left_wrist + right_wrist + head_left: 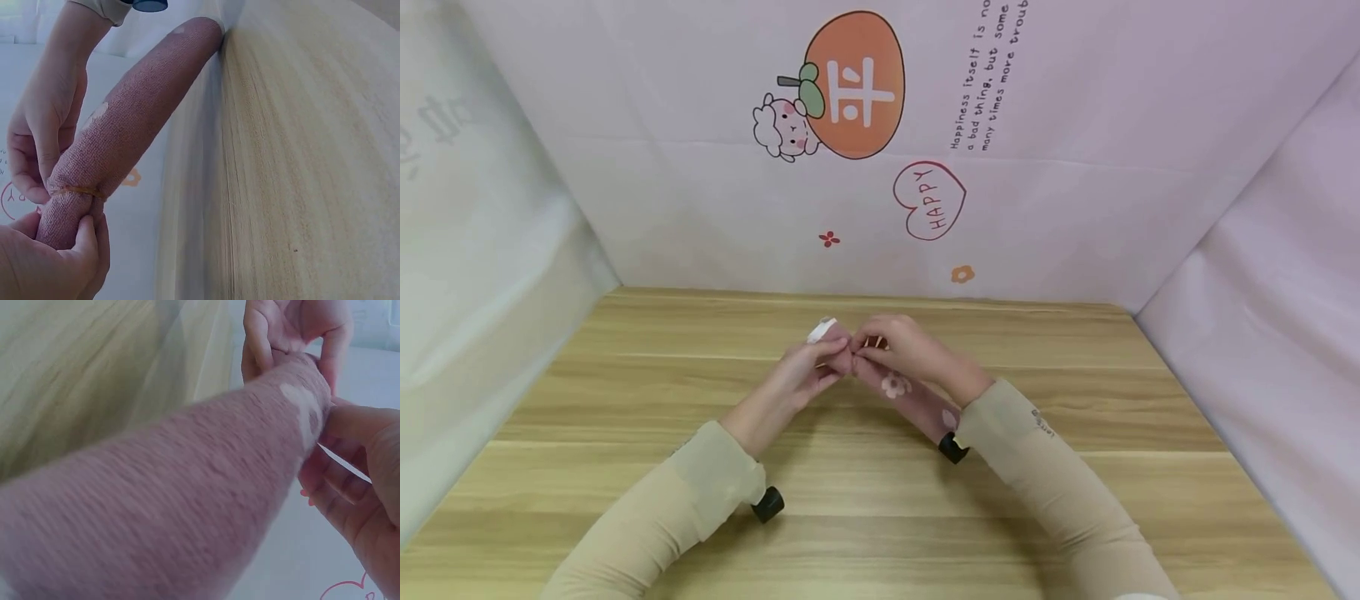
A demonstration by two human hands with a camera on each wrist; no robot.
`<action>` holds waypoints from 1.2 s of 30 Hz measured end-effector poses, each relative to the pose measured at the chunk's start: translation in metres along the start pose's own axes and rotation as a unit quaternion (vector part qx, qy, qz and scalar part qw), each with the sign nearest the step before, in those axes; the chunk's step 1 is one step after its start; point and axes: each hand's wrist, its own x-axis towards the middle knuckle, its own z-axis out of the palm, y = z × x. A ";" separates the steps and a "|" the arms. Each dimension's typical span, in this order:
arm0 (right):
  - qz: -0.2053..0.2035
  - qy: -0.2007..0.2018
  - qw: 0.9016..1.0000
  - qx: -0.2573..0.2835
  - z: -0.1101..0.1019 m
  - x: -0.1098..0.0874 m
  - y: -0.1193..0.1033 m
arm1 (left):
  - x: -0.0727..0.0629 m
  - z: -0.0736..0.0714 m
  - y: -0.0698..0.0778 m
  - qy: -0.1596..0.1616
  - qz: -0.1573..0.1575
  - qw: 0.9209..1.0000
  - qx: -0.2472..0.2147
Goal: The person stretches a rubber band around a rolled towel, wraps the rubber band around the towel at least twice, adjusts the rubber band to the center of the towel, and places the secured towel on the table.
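Note:
A rolled pink towel (917, 406) with pale flower prints slants between the two hands. My left hand (790, 375) grips its narrow far end, thumb on one side and fingers on the other. A white patch (822, 330) shows at that tip. Just past the left fingertips, a thin orange-brown rubber band (80, 189) circles the towel and cinches it. The right hand (917, 352) pinches at the band with thumb and fingertips, as the left wrist view shows. In the right wrist view the towel's thick body (169, 481) hides the band.
A wood-grain table (865, 542) lies beneath the hands. White printed cloth (700, 208) hangs behind it, with more cloth at both sides. Black wrist devices (767, 504) sit under the cuffs, the right one close to the towel's near end.

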 end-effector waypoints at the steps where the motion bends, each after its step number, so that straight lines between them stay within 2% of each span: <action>1: -0.004 -0.007 1.000 -0.002 -0.001 0.000 0.001 | 0.000 0.000 0.000 -0.001 0.002 1.000 0.000; 9: -0.048 -0.051 0.998 -0.004 -0.011 0.003 0.004 | 0.000 0.003 -0.002 -0.002 0.011 1.000 0.013; 15: -0.054 -0.072 0.996 -0.013 -0.015 0.005 0.004 | -0.001 0.004 -0.003 -0.007 0.007 1.000 0.011; 29: -0.086 -0.074 0.993 -0.042 -0.019 0.002 0.003 | -0.002 0.005 -0.004 -0.018 0.005 1.000 -0.011; 36: -0.078 -0.091 0.991 -0.058 -0.023 0.004 -0.002 | -0.001 0.007 -0.006 -0.023 0.007 1.000 -0.014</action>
